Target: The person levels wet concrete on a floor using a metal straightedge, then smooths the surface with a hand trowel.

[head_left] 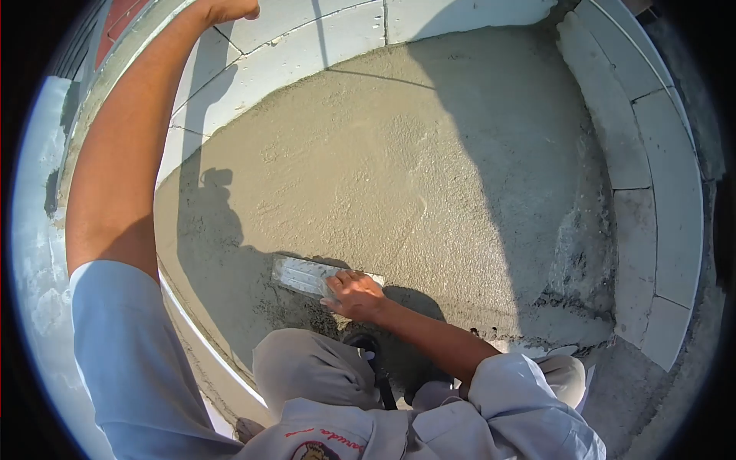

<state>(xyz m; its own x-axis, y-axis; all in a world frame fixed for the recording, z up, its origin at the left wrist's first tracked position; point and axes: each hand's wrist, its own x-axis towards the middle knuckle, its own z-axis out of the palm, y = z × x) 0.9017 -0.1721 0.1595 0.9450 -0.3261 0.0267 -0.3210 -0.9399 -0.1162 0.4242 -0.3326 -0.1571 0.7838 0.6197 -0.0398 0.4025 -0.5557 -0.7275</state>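
Observation:
My right hand [356,297] is closed on a rectangular plastering trowel [303,276], whose pale, cement-smeared blade lies flat on wet grey mortar [345,176]. The grip itself is hidden under my fingers. The mortar around the blade is partly in shadow, with a rougher patch just below it. My left arm stretches up along the left side, and my left hand [228,9] is at the top edge of the view, near the white block wall [307,50]. Its fingers look curled, partly cut off by the frame; what they hold, if anything, does not show.
Light block walls enclose the mortar at the back and along the right [644,161]. My bent knee [314,368] and a dark shoe [364,341] are close below the trowel. Rough, crumbly mortar [575,284] lies along the right wall's foot.

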